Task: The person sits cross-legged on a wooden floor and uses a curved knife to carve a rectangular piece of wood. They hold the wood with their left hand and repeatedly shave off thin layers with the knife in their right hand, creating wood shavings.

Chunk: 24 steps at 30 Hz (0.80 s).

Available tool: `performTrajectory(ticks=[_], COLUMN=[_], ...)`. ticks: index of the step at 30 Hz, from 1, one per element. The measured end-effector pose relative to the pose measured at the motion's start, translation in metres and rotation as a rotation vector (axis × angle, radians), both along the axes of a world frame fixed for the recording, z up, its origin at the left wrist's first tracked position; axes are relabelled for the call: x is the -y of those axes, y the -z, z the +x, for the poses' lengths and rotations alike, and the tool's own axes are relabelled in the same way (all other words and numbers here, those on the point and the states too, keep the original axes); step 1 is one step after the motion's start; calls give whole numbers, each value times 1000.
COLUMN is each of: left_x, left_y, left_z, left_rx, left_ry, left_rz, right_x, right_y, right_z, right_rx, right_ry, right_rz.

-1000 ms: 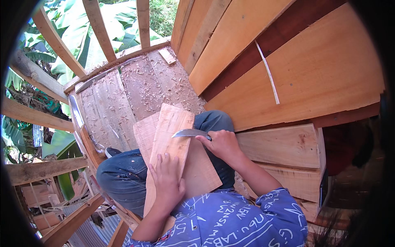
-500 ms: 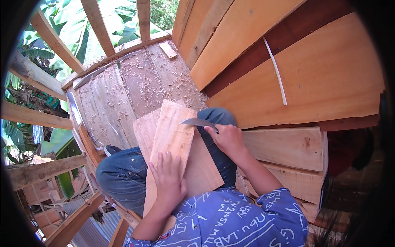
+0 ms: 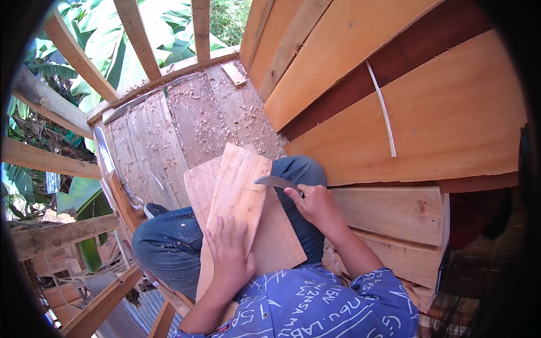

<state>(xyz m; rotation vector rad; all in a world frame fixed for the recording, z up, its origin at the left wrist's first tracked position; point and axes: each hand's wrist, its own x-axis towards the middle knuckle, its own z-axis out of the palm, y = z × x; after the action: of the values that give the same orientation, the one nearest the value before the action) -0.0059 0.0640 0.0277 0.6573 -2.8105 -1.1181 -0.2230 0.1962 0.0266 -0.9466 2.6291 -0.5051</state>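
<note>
My left hand (image 3: 231, 250) lies flat on a narrow light wooden board (image 3: 239, 188), fingers stretched along its face. This board rests slantwise over a wider wooden board (image 3: 276, 231), and both lie across my lap. My right hand (image 3: 316, 205) is closed round the handle of a curved knife (image 3: 276, 181); most of the handle is hidden in the fist. The blade points left, and its tip overlaps the right edge of the narrow board near the far end. Whether the blade touches the wood, I cannot tell.
Wood shavings and a small wood offcut (image 3: 234, 74) lie on the plank floor (image 3: 186, 118) ahead. Wooden railing bars (image 3: 137, 39) run along the left and far sides. Large boards (image 3: 417, 118) stand at the right, with a thin pale strip (image 3: 382, 110) against them.
The whole view has shifted slightly. My right hand and the knife sit a little nearer to me along the board's edge. My left hand keeps its place on the board.
</note>
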Motion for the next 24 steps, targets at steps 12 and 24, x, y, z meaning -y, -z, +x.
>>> performTrajectory(ticks=[12,24], left_x=[1,-2], left_y=[0,3], left_z=[-3,1], left_rx=[5,11], left_ry=[-11,8], left_rz=[1,-18], right_x=[-2,5], right_y=[-3,4], right_z=[1,-10], right_rx=[-114,-192], right_ry=[-96,-85], right_rz=[85,66])
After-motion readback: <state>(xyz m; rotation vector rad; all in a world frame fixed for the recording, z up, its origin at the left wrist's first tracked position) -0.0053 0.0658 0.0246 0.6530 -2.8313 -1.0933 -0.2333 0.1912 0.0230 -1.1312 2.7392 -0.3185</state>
